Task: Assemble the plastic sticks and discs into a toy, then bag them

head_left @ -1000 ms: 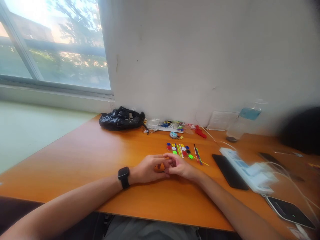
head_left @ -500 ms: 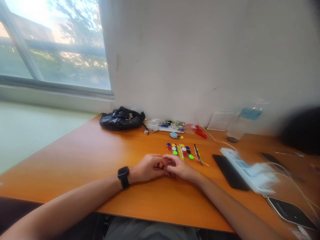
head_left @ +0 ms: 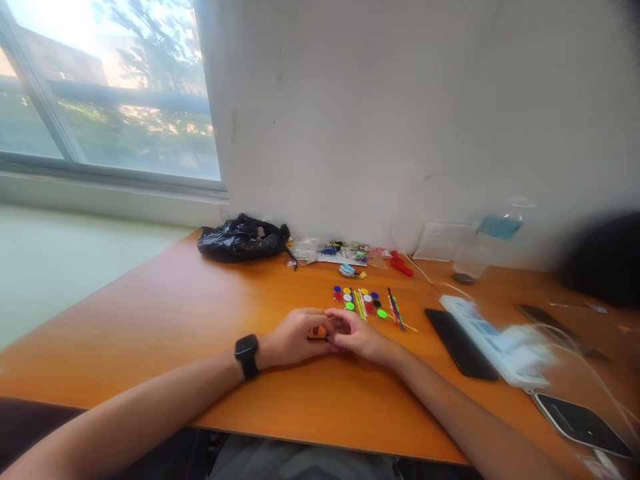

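Observation:
My left hand (head_left: 296, 335) and my right hand (head_left: 356, 335) meet near the middle of the table, fingertips together. Between them they hold a thin black stick-like piece (head_left: 317, 339); most of it is hidden by my fingers. Just beyond my right hand lie small round discs in several colours, among them a green disc (head_left: 381, 313) and a black disc (head_left: 377, 303). Thin coloured plastic sticks (head_left: 359, 304) lie among the discs, and more sticks (head_left: 395, 309) lie to their right. My left wrist wears a black watch (head_left: 247, 355).
A black plastic bag (head_left: 243, 239) sits at the back left of the wooden table (head_left: 150, 327). Clear bags with small parts (head_left: 345, 252), a round tin (head_left: 347, 270) and a red object (head_left: 401, 264) lie near the wall. On the right are a white power strip (head_left: 493, 340) and a phone (head_left: 583, 423).
Both hands stay almost in place, with slight finger movement around the black piece. The discs and sticks have not moved.

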`<control>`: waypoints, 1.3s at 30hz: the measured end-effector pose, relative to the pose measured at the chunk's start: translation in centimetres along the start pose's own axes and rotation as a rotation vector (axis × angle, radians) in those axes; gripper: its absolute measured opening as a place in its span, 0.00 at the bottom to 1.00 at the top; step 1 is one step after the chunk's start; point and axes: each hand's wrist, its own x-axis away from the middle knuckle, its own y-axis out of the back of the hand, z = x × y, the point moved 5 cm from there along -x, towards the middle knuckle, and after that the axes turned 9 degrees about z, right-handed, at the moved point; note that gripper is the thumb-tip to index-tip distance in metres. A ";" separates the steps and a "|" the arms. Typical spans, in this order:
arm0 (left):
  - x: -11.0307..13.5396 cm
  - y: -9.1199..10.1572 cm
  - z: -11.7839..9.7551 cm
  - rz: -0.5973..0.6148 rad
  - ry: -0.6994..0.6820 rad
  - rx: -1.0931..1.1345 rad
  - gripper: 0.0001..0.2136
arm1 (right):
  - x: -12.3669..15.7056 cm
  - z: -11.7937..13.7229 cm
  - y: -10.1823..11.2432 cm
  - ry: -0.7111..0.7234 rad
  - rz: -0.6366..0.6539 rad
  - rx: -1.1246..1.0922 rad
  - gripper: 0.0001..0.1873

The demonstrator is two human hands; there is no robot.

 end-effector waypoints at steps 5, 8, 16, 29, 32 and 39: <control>0.1 0.0 0.1 -0.001 -0.008 -0.006 0.08 | 0.0 -0.1 0.0 -0.010 0.000 -0.006 0.22; 0.1 -0.1 0.1 0.007 -0.023 -0.013 0.08 | 0.0 -0.3 0.0 -0.016 -0.002 -0.022 0.22; 0.0 -0.1 0.0 0.021 -0.076 -0.012 0.07 | -0.4 -1.1 0.2 0.021 -0.046 -0.012 0.25; 0.1 -0.4 0.5 -0.019 0.036 -0.038 0.06 | -0.3 0.0 0.0 0.025 -0.088 0.103 0.16; 0.1 -0.3 0.7 -0.041 0.061 -0.111 0.03 | -0.3 0.4 -0.2 0.063 -0.094 0.223 0.13; 0.2 0.3 1.4 -0.062 0.164 -0.247 0.03 | 0.7 1.6 0.3 0.153 -0.210 0.596 0.23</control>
